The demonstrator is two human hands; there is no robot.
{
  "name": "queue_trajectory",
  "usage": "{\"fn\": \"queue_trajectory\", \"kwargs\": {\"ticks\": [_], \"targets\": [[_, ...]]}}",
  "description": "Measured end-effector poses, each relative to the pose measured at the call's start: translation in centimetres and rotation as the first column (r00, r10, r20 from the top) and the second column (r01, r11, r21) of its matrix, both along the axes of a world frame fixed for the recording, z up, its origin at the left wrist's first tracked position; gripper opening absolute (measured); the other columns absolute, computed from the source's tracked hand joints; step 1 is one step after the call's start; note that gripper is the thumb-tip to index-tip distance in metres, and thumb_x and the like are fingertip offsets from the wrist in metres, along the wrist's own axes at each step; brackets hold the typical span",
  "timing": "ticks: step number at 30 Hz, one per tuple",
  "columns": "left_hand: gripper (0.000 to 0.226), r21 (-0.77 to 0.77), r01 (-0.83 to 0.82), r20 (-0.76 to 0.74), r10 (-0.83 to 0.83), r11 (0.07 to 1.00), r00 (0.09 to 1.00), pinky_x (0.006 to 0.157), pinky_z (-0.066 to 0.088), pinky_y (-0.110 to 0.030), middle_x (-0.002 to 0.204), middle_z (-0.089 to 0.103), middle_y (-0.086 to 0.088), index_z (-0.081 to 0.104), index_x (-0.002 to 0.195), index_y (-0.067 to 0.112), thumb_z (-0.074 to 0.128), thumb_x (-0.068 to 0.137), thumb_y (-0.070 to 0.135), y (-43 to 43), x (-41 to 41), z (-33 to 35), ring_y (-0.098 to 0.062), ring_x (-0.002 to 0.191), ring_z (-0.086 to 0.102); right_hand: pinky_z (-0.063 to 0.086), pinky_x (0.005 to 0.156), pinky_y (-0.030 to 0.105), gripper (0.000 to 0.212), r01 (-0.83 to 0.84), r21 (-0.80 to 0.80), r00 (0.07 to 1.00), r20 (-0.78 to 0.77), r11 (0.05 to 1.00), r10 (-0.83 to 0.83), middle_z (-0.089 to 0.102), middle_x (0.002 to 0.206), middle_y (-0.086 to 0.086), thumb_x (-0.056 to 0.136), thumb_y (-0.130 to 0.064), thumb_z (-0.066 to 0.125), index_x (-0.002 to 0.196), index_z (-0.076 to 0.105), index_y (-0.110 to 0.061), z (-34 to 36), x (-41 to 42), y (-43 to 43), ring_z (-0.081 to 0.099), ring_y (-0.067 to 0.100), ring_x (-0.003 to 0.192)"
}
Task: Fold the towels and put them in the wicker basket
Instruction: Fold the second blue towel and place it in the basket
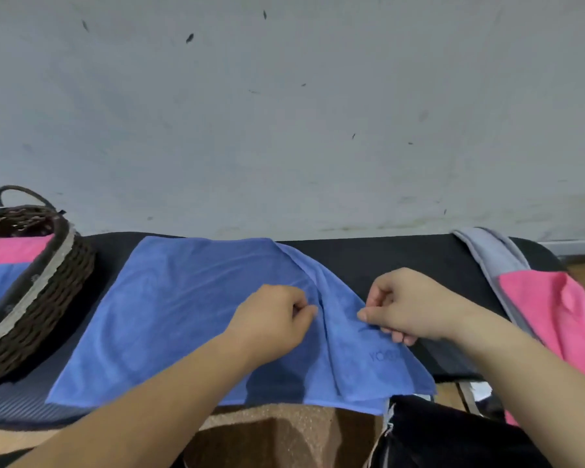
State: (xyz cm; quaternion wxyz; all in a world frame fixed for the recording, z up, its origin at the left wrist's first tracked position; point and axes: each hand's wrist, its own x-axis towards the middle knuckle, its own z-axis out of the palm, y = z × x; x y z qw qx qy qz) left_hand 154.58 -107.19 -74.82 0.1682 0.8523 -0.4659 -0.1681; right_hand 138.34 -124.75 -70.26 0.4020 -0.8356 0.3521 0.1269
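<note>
A blue towel (183, 315) lies spread over the dark table, with a raised crease running down its right part. My left hand (271, 322) pinches the cloth just left of that crease. To the right of the crease, my right hand (406, 305) pinches the towel near faint printed lettering. The dark wicker basket (44, 292) stands at the left edge of the table; a folded pink towel (14, 249) and a folded blue towel (0, 282) lie inside it.
A pink towel (561, 315) and a grey towel (497, 258) are heaped at the table's right end. A grey wall (284, 113) rises right behind the dark table (402, 258). Brown floor and a dark garment show below the table's near edge.
</note>
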Motion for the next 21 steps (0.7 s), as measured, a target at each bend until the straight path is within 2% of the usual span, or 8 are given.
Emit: {"fn": "queue_trajectory", "kwargs": {"ticks": [2, 5, 8, 12, 14, 16, 18, 21], "targets": [[0.053, 0.069, -0.04, -0.083, 0.046, 0.997, 0.996, 0.056, 0.05, -0.039, 0.052, 0.053, 0.005, 0.047, 0.058, 0.017, 0.059, 0.089, 0.057, -1.9, -2.0, -0.3, -0.013, 0.053, 0.051, 0.063, 0.061, 0.039, 0.018, -0.017, 0.072, 1.0, 0.016, 0.997, 0.015, 0.075, 0.078, 0.017, 0.086, -0.027, 0.079, 0.089, 0.069, -0.013, -0.2, -1.3, -0.2, 0.068, 0.018, 0.056], [0.045, 0.112, -0.109, -0.16, 0.126, 0.988, 0.979, 0.053, 0.041, -0.034, 0.054, 0.049, 0.007, 0.045, 0.06, 0.019, 0.069, 0.082, 0.049, -3.6, -3.7, -0.8, -0.012, 0.052, 0.046, 0.063, 0.07, 0.039, 0.024, -0.074, 0.105, 0.996, 0.056, 0.992, 0.069, 0.075, 0.081, 0.009, 0.079, -0.031, 0.085, 0.09, 0.07, -0.016, -0.4, -2.9, -0.3, 0.07, 0.018, 0.065], [0.037, 0.042, -0.195, -0.283, 0.199, 0.98, 0.938, 0.05, 0.035, -0.026, 0.052, 0.039, 0.01, 0.041, 0.061, 0.019, 0.069, 0.08, 0.033, -4.4, -4.3, -0.3, -0.01, 0.051, 0.038, 0.057, 0.071, 0.034, 0.043, -0.163, -0.026, 0.986, 0.03, 0.986, 0.163, 0.071, 0.087, -0.002, 0.063, -0.047, 0.091, 0.089, 0.066, -0.025, -0.4, -3.9, 0.4, 0.065, 0.014, 0.072], [0.036, -0.052, -0.3, -0.386, 0.258, 0.953, 0.886, 0.052, 0.038, -0.027, 0.054, 0.041, 0.007, 0.038, 0.063, 0.021, 0.067, 0.084, 0.028, -6.0, -4.9, 2.3, -0.012, 0.052, 0.04, 0.056, 0.075, 0.041, 0.064, -0.257, -0.19, 0.966, -0.076, 0.948, 0.247, 0.052, 0.097, -0.011, 0.05, -0.066, 0.08, 0.096, 0.05, -0.033, -1.5, -4.4, 1.9, 0.056, 0.015, 0.085], [0.035, -0.08, -0.354, -0.481, 0.275, 0.932, 0.832, 0.05, 0.036, -0.024, 0.059, 0.039, 0.004, 0.037, 0.066, 0.02, 0.065, 0.086, 0.022, -6.9, -5.4, 3.3, -0.012, 0.053, 0.037, 0.055, 0.078, 0.043, 0.042, -0.235, -0.256, 0.971, -0.019, 0.938, 0.239, 0.051, 0.095, -0.011, 0.068, -0.056, 0.075, 0.092, 0.049, -0.033, -2.4, -4.4, 1.8, 0.055, 0.016, 0.088], [0.032, -0.109, -0.441, -0.571, 0.307, 0.891, 0.762, 0.053, 0.033, -0.025, 0.062, 0.037, 0.004, 0.037, 0.07, 0.019, 0.064, 0.087, 0.017, -7.7, -5.7, 3.7, -0.013, 0.057, 0.033, 0.055, 0.071, 0.04, 0.015, -0.108, -0.219, 0.98, 0.142, 0.97, 0.142, 0.057, 0.081, -0.009, 0.085, -0.035, 0.064, 0.083, 0.051, -0.028, -2.6, -4.6, 1.0, 0.057, 0.015, 0.076], [0.026, -0.122, -0.531, -0.655, 0.334, 0.838, 0.678, 0.057, 0.034, -0.032, 0.065, 0.039, 0.001, 0.041, 0.074, 0.019, 0.065, 0.084, 0.013, -8.6, -5.7, 3.9, -0.018, 0.064, 0.036, 0.049, 0.059, 0.032, 0.008, 0.009, -0.077, 0.96, 0.281, 0.997, 0.013, 0.059, 0.068, -0.008, 0.089, -0.022, 0.059, 0.082, 0.054, -0.021, -2.4, -5.1, 0.0, 0.052, 0.01, 0.061], [0.021, -0.121, -0.58, -0.7, 0.345, 0.806, 0.625, 0.049, 0.04, -0.027, 0.071, 0.048, -0.006, 0.05, 0.08, 0.015, 0.068, 0.082, 0.004, -10.5, -5.5, 4.6, -0.021, 0.065, 0.044, 0.041, 0.056, 0.028, 0.007, 0.137, 0.126, 0.911, 0.374, 0.982, -0.175, 0.056, 0.065, -0.003, 0.092, -0.017, 0.057, 0.087, 0.055, -0.013, -1.7, -5.7, -1.0, 0.046, 0.01, 0.058]]}}
